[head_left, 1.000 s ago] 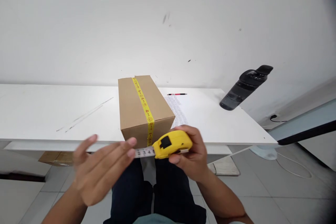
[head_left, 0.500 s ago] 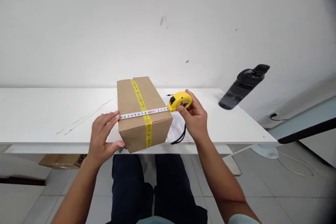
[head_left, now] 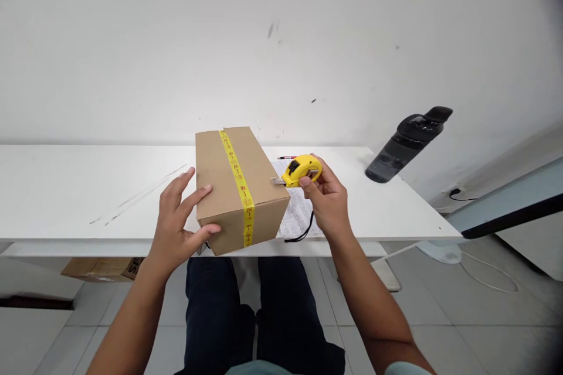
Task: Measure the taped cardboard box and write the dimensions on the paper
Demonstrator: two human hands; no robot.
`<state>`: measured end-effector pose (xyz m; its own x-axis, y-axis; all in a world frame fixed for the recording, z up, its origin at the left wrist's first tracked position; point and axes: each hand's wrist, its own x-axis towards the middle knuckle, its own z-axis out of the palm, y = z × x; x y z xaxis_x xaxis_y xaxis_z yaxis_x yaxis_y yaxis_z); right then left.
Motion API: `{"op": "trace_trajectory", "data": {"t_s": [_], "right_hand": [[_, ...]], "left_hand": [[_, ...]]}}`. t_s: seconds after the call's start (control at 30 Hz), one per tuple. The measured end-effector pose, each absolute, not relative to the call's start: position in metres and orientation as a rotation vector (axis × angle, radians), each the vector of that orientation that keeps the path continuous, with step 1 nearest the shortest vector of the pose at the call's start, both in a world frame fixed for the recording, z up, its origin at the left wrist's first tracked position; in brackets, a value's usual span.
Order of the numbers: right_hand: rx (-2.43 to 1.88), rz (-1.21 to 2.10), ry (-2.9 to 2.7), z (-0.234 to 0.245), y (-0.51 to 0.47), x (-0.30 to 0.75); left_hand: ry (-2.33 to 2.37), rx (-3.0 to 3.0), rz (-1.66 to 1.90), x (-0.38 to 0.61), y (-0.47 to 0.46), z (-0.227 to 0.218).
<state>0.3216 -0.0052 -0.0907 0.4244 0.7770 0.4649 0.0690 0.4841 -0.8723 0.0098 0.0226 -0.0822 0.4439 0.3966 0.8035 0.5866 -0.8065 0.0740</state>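
A brown cardboard box point(head_left: 264, 176) with yellow printed tape along its top and front stands at the table's front edge. My left hand point(head_left: 180, 217) is at its near left corner, fingers spread: one fingertip touches the top and the thumb lies against the front face. To the right of the box, my right hand point(head_left: 328, 193) is closed around a yellow tape measure point(head_left: 303, 169). Only a short end of the metal blade point(head_left: 278, 180) sticks out, by the box's right top edge. A black wrist strap point(head_left: 302, 235) hangs from the tape measure.
Behind the tape measure, a written sheet of paper point(head_left: 297, 214) and a pen point(head_left: 287, 157) lie on the white table point(head_left: 65, 193). A dark bottle point(head_left: 402, 146) stands at the right end. Another cardboard box point(head_left: 101, 268) is below the table at left.
The blade, which stretched across the box top, has run back into the tape measure. My left hand has let go of the blade's end and its fingers have spread onto the box corner.
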Motion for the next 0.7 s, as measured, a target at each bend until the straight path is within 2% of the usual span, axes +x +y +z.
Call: {"op": "trace_trajectory", "data": {"t_s": [0.33, 0.5, 0.7], "right_hand": [[-0.973, 0.516, -1.058, -0.082, -0.013, 0.319], [-0.928, 0.426, -1.039, -0.082, -0.056, 0.304], [-0.532, 0.783, -1.473, -0.100, -0.108, 0.261]], "left_hand": [[-0.743, -2.435, -1.245, 0.030, 0.001, -0.061], [-0.616, -2.426, -1.250, 0.054, -0.037, -0.050], [-0.321, -2.709, -1.576, 0.098, -0.069, -0.093]]}}
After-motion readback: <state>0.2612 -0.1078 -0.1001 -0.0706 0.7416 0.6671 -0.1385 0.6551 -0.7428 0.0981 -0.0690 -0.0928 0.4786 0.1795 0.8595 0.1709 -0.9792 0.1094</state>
